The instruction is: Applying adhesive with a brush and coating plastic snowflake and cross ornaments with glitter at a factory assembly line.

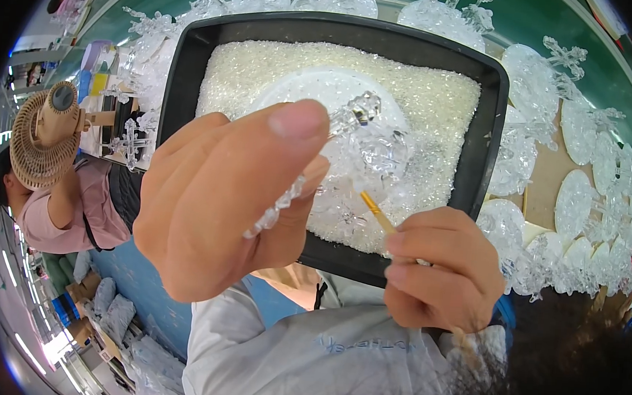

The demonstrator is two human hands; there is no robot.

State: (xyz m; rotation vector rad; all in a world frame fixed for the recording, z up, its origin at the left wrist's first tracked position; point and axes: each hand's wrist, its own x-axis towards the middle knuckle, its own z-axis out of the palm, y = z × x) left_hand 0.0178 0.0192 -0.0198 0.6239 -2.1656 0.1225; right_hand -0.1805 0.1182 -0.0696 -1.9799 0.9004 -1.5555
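- Left hand (219, 197) was nearest the camera, fingers pinching a clear, faceted, plastic-looking ornament (386, 155) above the tray.
- Right hand (447, 271) had its fingers closed on a thin, pale-handled brush with a gold ferrule (376, 210).
- Brush axis ran up-left; ornament sat up-left of the right fingers, tip near its lower edge. Contact: couldn't tell.
- Below: black rectangular plastic tray (490, 129), whitish glassy granules (268, 56) inside.
- Beyond: similar clear ornaments (529, 81).

Green counter (537, 25), blue floor (132, 276); at left, a beige fan (42, 139), cardboard boxes (86, 287), white strip lights (10, 268).
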